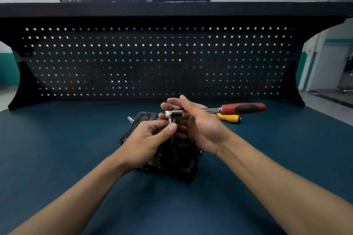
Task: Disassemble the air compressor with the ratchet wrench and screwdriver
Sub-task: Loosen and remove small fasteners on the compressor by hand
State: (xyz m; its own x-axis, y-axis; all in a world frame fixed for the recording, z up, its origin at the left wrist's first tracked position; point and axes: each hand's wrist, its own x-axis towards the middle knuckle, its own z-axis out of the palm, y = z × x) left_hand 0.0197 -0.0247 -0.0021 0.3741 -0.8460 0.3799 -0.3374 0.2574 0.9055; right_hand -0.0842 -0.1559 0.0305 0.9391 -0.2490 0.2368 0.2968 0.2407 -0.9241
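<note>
At frame center, the left hand (150,135) pinches the socket (172,120) under the ratchet wrench (227,109) head with thumb and curled fingers. The right hand (198,122) wraps its fingers around that head, and the red handle points right. The black air compressor (172,160) sits directly below, partly hidden by both hands. A yellow screwdriver (230,117) lies on the blue table (57,149) right of center, and a black pegboard (152,63) stands behind.

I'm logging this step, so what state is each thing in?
Air compressor: on table, partly hidden.
Ratchet wrench: lifted, held by its head.
Socket: on wrench, pinched.
Screwdriver: lying on table, untouched.
Left hand: pinches socket.
Right hand: grips wrench head.
</note>
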